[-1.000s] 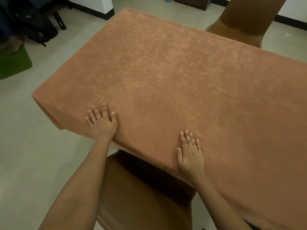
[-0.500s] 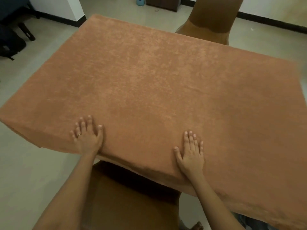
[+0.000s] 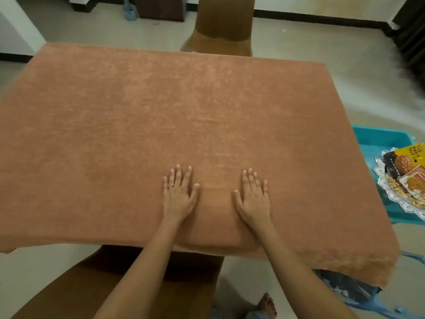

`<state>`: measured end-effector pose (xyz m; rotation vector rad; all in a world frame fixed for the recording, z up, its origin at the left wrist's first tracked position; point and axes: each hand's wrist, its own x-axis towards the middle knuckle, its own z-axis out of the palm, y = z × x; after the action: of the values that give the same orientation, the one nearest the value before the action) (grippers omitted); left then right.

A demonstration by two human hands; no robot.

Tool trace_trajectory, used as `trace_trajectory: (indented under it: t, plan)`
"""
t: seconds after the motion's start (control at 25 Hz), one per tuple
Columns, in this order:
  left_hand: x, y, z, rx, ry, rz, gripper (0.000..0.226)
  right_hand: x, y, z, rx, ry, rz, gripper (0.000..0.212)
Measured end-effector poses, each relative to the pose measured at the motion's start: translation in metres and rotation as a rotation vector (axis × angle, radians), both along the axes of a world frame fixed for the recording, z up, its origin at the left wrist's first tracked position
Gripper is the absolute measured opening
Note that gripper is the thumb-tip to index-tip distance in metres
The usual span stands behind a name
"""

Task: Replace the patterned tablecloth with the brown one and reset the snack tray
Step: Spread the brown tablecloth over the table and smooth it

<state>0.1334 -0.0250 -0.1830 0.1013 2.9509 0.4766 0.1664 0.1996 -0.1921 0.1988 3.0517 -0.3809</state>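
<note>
While the brown tablecloth [image 3: 161, 107] lies smooth over the table, the left hand [image 3: 178, 199] and right hand [image 3: 253, 201] press flat on it, fingers straight (gripping nothing); the snack tray [image 3: 383, 180], right of the table on a teal bin [image 3: 377, 139], runs partly out of view.

Both hands lie flat, palms down, fingers straight and slightly spread: left hand [image 3: 178, 196] wearing a ring, right hand [image 3: 253, 199] beside it, well apart. Both forearms reach forward, bare.
</note>
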Motion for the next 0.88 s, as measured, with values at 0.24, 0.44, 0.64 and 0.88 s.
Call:
trace_trajectory:
  t: [0.24, 0.44, 0.64, 0.88]
  plan:
    - [0.011, -0.028, 0.003, -0.029, -0.018, 0.427, 0.068, 0.044, 0.177, 0.006, 0.008, -0.003, -0.457, 0.076]
    - [0.003, 0.15, 0.01, 0.052, 0.121, -0.133, 0.065, 0.009, 0.132, 0.01, -0.08, 0.078, 0.023, 0.066]
    - [-0.031, 0.228, -0.009, -0.015, 0.072, -0.19, 0.07, -0.031, 0.196, 0.001, -0.008, 0.048, 0.233, 0.064]
    - [-0.042, 0.196, -0.012, -0.08, 0.081, 0.193, 0.063, -0.019, 0.357, 0.001, -0.02, 0.025, -0.263, 0.069]
